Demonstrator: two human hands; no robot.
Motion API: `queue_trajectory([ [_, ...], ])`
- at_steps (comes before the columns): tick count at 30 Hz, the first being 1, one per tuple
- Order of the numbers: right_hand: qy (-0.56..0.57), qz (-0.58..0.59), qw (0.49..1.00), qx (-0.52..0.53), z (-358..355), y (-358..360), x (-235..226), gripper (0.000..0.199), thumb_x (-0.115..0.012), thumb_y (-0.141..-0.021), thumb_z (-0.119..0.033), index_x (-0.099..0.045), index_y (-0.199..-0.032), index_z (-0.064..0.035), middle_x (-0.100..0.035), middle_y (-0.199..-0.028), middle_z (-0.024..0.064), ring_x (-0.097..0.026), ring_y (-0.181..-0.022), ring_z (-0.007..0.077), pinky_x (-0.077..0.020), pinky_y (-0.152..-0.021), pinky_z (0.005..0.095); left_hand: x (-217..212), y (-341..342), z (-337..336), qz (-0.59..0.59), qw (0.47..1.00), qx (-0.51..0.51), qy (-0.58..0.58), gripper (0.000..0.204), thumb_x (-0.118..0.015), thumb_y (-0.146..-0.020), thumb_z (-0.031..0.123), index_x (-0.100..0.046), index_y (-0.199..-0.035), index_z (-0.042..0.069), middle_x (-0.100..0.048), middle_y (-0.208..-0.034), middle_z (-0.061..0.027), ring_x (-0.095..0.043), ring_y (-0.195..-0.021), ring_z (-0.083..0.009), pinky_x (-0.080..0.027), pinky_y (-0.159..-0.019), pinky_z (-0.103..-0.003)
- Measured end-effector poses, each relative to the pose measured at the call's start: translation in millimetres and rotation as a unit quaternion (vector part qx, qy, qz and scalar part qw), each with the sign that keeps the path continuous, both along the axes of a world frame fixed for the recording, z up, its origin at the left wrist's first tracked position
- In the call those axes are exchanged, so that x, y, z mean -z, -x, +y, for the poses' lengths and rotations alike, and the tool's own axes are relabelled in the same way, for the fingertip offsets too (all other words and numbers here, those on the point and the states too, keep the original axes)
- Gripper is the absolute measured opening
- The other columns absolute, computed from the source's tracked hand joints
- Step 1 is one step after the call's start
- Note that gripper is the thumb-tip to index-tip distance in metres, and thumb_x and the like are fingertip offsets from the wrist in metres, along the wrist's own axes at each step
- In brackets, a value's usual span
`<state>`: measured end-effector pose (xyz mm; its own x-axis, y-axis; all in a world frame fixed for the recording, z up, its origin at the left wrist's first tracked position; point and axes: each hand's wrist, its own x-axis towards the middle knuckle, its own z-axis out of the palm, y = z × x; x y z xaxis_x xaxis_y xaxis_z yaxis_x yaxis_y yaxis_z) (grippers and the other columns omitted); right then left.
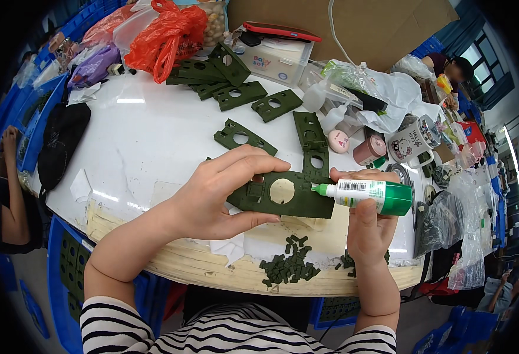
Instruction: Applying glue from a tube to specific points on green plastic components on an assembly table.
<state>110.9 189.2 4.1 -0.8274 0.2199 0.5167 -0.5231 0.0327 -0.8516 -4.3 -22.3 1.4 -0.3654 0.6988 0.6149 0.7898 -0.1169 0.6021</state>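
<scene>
My left hand (224,183) grips the left end of a dark green plastic plate (306,200) with a large round hole, thumb below and fingers above. In my right hand (368,221) is a white and green glue bottle (359,192), lying sideways with its green nozzle pointing left. The nozzle tip is over the plate, just right of the round hole; whether it touches cannot be told. Below the plate, near the table's front edge, lies a pile of small dark green pieces (292,262). More small pieces (348,261) are partly hidden behind my right wrist.
Similar green plates (244,137) lie beyond my hands, some stacked (197,74) at the back. A plastic box (271,62), a pink jar (369,150) and a white mug (412,141) stand at the back right. A black cloth bag (63,141) lies left. Blue crates (65,283) surround the table.
</scene>
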Motion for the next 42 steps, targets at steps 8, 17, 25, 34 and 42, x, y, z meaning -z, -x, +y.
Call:
queue_trajectory([
  [8, 0.069, -0.025, 0.997, -0.017, 2, -1, 2, 0.036, -0.057, -0.092, -0.029, -0.045, -0.109, 0.0001, -0.055, -0.102, 0.0128, -0.06, -0.101, 0.0303, -0.0451, -0.093, 0.0465, 0, -1, 0, -0.072, 0.997, 0.015, 0.008, 0.066, -0.083, -0.063, 0.008, -0.049, -0.119, -0.001, -0.058, -0.112, -0.0153, -0.06, -0.096, -0.0225, -0.05, -0.081, -0.031],
  [17, 0.243, -0.064, 0.966, -0.061, 5, -3, 3, 0.041, -0.055, -0.092, -0.035, -0.042, -0.115, -0.0045, -0.055, -0.102, 0.0102, -0.061, -0.096, 0.026, -0.0417, -0.098, 0.0528, 5, -1, 1, -0.534, 0.827, 0.149, -0.096, 0.078, -0.078, -0.072, 0.012, -0.031, -0.135, 0.003, -0.05, -0.123, -0.0142, -0.052, -0.116, -0.0245, -0.045, -0.099, -0.042],
  [25, 0.058, -0.007, 0.995, -0.077, -5, -2, 6, 0.045, -0.059, -0.089, -0.037, -0.044, -0.109, 0.001, -0.059, -0.101, 0.0166, -0.061, -0.099, 0.0264, -0.0444, -0.095, 0.0461, 13, -13, 6, -0.574, 0.763, 0.297, 0.016, 0.074, -0.066, -0.083, 0.014, -0.023, -0.142, 0.003, -0.045, -0.13, -0.0146, -0.048, -0.121, -0.0273, -0.042, -0.099, -0.045],
  [34, -0.012, 0.0, 0.996, -0.085, -11, -3, 13, 0.04, -0.063, -0.088, -0.027, -0.048, -0.111, 0.003, -0.06, -0.106, 0.0167, -0.06, -0.101, 0.0252, -0.0461, -0.093, 0.0389, 20, -17, 8, -0.58, 0.748, 0.322, 0.017, 0.061, -0.055, -0.09, 0.007, -0.024, -0.143, 0.001, -0.041, -0.137, -0.0158, -0.046, -0.123, -0.0273, -0.039, -0.102, -0.042],
  [42, -0.031, -0.029, 0.997, -0.056, -11, -7, 15, 0.039, -0.069, -0.084, -0.021, -0.054, -0.11, 0.003, -0.059, -0.105, 0.0133, -0.058, -0.098, 0.0219, -0.0479, -0.085, 0.0331, 24, -16, 6, -0.583, 0.745, 0.323, 0.038, 0.061, -0.055, -0.09, 0.005, -0.025, -0.143, 0.001, -0.039, -0.139, -0.015, -0.046, -0.122, -0.0266, -0.039, -0.101, -0.041],
])
